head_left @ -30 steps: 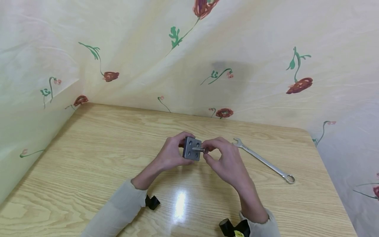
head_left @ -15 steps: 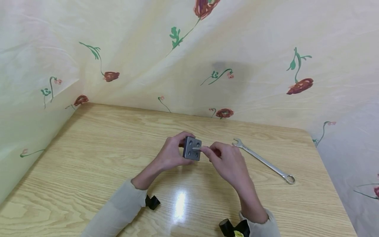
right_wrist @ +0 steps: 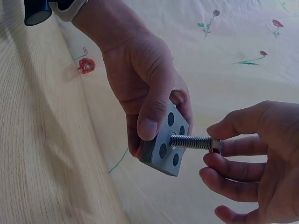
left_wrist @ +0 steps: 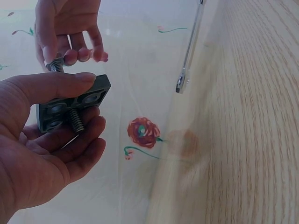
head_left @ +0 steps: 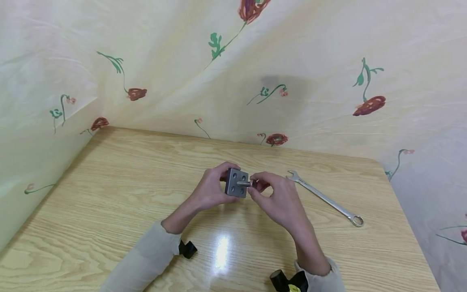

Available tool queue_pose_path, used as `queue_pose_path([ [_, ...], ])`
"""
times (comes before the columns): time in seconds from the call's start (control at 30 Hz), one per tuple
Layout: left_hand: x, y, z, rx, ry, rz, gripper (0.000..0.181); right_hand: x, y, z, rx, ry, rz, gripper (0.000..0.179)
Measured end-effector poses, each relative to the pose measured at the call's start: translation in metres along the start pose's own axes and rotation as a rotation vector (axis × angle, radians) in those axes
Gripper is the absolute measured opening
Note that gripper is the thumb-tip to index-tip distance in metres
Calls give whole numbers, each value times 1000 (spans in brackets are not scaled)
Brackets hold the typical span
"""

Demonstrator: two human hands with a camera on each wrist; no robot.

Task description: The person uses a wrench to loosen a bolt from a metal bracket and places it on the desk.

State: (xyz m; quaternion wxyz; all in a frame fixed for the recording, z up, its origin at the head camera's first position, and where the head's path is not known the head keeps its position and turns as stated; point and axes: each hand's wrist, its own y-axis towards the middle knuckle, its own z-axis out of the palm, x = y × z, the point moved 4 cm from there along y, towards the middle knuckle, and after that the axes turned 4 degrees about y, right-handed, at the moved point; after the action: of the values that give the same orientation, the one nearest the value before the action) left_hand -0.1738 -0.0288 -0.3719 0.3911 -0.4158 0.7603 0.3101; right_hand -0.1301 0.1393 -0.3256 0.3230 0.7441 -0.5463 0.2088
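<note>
A square grey metal plate (head_left: 236, 193) with several holes is held up over the table by my left hand (head_left: 211, 190), thumb on one edge and fingers on the opposite one. Through its middle runs a hex-head bolt (right_wrist: 192, 142). Most of the threaded shank stands out on the right side, and the bolt's threaded end (left_wrist: 76, 120) shows on the other face in the left wrist view. My right hand (head_left: 279, 198) pinches the bolt head (right_wrist: 216, 145) between thumb and fingers, the other fingers loosely bent below.
A combination wrench (head_left: 322, 196) lies on the wooden table (head_left: 127, 182), to the right of my right hand. Flower-printed cloth (head_left: 175, 81) hangs behind the table and along its sides. Black wrist cameras (head_left: 187, 249) sit at both cuffs.
My right thumb and fingers roll over the bolt head: the thumb covered it half a second ago and is now drawn back below it. My left hand and the plate stay in place.
</note>
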Motion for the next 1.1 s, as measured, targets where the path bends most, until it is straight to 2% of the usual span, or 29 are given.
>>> queue_pose_path([
  [0.23, 0, 0, 0, -4, 6, 7, 69, 3, -1, -2, -39, -10, -71, 22],
  [0.43, 0, 0, 0, -6, 5, 14, 70, 4, 0, -3, -32, -6, -83, 26],
  [0.53, 0, -1, -1, -8, 2, 15, 69, 2, 0, -3, -21, 6, -44, 36],
  [0.6, 0, -1, -1, -8, 0, 14, 69, -1, 1, -3, -19, 10, 11, 40],
  [0.8, 0, -1, 0, -9, 5, 14, 70, -7, 1, -1, 13, -54, 171, 32],
  [0.9, 0, -1, 0, -12, 14, 8, 70, -7, 1, 1, 29, -73, 186, 35],
  [1.1, 0, 0, 0, -9, 14, 11, 70, -5, 1, 2, -6, -48, 141, 28],
])
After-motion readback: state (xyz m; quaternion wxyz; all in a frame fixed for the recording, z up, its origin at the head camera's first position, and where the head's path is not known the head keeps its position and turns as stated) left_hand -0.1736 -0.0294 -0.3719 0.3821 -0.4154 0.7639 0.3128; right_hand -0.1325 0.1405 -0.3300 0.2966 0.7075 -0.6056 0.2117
